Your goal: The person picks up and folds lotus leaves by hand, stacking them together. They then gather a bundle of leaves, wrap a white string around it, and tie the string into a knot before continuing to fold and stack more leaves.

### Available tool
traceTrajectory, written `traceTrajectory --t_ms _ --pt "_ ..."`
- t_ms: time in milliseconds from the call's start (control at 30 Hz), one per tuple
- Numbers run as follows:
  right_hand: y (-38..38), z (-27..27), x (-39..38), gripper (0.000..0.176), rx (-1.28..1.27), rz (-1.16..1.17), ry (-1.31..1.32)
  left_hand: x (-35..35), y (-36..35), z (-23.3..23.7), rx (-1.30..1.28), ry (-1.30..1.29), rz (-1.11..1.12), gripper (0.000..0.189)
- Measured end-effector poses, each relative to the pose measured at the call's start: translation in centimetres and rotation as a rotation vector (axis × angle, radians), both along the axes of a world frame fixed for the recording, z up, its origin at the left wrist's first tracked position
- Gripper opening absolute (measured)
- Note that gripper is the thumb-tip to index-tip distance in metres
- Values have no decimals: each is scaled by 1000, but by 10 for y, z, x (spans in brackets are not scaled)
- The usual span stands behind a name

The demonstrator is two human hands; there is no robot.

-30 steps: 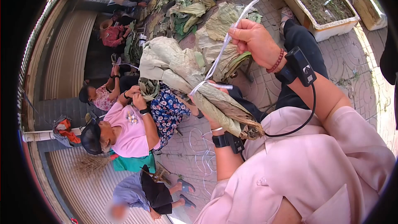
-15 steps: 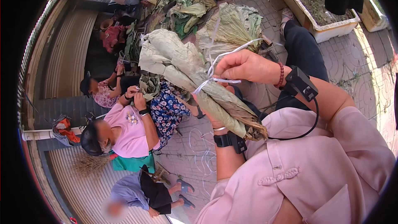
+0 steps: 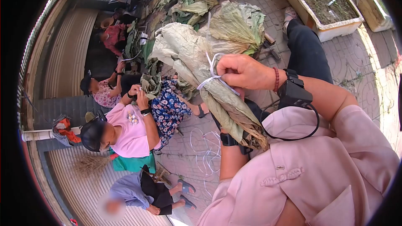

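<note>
A long bundle of dried pale-green leaves (image 3: 190, 58) lies slantwise in front of me, its brown stem ends near my shirt. White string (image 3: 212, 75) circles its middle and is crossed on top. My right hand (image 3: 240, 72), with a red bead bracelet, pinches the string at the crossing. From below, my left hand (image 3: 240, 93) grips the bundle; only a little of its fingers shows, the rest being hidden by the leaves. Behind the bundle lies another fan of dried leaves (image 3: 238, 25).
A seated person in pink (image 3: 134, 127) handles leaves at the left, with others beyond. Many loose leaves (image 3: 197, 6) cover the ground at the top. Loose string (image 3: 205, 152) lies on the paving. A soil-filled planter (image 3: 322, 6) stands at the upper right.
The bundle has shifted slightly right. My right hand has drawn closer to the string crossing, and its fingers are more curled. My left hand shows less beneath the bundle.
</note>
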State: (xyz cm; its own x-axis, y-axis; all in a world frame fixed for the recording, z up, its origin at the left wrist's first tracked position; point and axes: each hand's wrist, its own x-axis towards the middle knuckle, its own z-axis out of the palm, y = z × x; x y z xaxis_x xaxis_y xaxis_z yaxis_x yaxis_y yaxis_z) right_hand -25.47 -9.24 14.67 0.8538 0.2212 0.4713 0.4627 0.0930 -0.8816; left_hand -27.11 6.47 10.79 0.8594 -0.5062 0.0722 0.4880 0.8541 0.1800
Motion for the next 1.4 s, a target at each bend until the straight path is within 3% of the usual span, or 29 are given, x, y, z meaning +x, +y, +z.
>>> traceTrajectory --t_ms 33,67,100,167,233,367,433,500,633,833,967,1033,1067,1167,1200,1267,1300,1333,1367,1400 --pt "1 -1 0 7 0 4 -1 2 -2 5 -205 127 -66 35" --pt "3 -1 1 5 213 83 187 3 -6 24 -227 325 -150 33" --pt "3 -3 1 4 426 160 376 12 -4 16 -423 376 -286 31" --pt "-9 -12 5 1 499 225 468 15 -7 19 -532 295 -286 39" --pt "-14 -22 9 2 940 347 655 13 -6 26 -531 260 -276 44" --pt "-27 -47 26 2 1097 226 661 14 6 35 -546 151 -332 62" --pt "-42 -54 35 2 1087 155 680 17 18 42 -494 102 -322 63" --pt "-56 -56 42 3 1076 -82 627 17 34 44 -389 50 -206 59" --pt "-88 -59 48 4 1031 -225 472 14 65 56 -464 -31 -119 59" --pt "-106 -44 59 5 709 -531 221 1 116 69 -397 -173 126 61" --pt "-88 -17 66 7 635 -482 150 -2 132 64 -409 -213 188 62" --pt "-71 2 70 7 553 -576 -44 -6 138 65 -405 -213 220 61" --pt "-54 20 74 7 571 -693 -26 -8 143 66 -345 -239 204 61" --pt "-31 20 106 10 448 -756 -143 -14 156 69 -270 -300 209 61" --pt "-14 18 118 7 399 -712 -210 -17 162 72 -205 -337 233 62" --pt "30 -27 154 10 -56 -650 -261 -26 171 76 -142 -379 290 65" --pt "82 -11 130 9 228 -427 -148 -30 175 78 -141 -378 309 65" --pt "130 -24 119 12 263 -248 7 -33 178 80 -131 -382 311 65" --pt "158 -25 95 17 -227 11 22 -37 185 82 -120 -386 311 65" --pt "183 -28 81 31 -371 412 151 -40 191 82 -119 -384 324 65"
